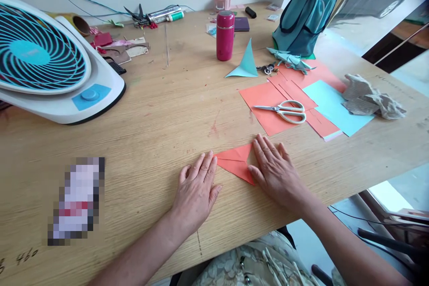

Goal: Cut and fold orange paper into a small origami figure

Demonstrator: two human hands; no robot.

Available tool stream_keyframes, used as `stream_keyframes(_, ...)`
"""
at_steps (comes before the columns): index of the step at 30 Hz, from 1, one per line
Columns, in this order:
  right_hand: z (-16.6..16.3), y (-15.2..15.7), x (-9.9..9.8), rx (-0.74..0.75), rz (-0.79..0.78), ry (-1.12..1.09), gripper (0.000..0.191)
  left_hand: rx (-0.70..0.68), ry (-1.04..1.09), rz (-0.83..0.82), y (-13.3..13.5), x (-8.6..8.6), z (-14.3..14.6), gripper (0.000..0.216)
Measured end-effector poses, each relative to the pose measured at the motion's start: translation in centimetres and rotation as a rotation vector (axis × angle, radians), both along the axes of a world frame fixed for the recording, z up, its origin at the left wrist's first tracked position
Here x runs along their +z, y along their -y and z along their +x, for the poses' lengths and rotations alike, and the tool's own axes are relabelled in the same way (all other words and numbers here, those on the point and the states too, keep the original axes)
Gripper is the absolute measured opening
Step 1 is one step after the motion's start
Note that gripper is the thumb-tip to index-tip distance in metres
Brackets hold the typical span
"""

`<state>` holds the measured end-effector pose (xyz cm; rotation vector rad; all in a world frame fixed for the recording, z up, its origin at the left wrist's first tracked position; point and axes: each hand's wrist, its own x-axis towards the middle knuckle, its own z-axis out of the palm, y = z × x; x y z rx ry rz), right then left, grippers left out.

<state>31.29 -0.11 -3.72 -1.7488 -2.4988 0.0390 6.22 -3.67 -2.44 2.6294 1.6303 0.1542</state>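
Your forearms (144, 243) are lying across the near edge of the wooden table (150, 111), left hand (197, 187) and right hand (273, 167) resting flat, fingers nearly together, at opposite ends of folded orange paper (236, 158) near that edge, where even pressure should be keeping creases crisp.

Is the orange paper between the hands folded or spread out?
Folded: the orange paper narrows to a point by the left hand, and a flap's edge runs across it.

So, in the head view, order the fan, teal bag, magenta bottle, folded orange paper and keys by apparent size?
Fan
Teal bag
Magenta bottle and folded orange paper: too alike to rank
Keys
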Motion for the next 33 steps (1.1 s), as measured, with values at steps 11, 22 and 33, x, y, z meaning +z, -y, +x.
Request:
stream_keyframes(11, 0.7, -0.6, 0.4, 0.008, 0.025, -0.238, 0.049, 0.103, 0.132, -0.003, -4.8, 2.2, 1.6, 0.031)
stream_keyframes(22, 0.4, -1.6, 1.3, -0.036, -0.172, -0.769, 0.060, 0.147, 0.645, -0.264, -6.1, 0.7, 1.9, 0.026)
stream_keyframes(33, -3.9, -6.9, 3.5, 0.200, -0.910, -1.276, 0.045, 0.149, 1.078, -0.576, -7.3, 3.1, 0.2, 0.016)
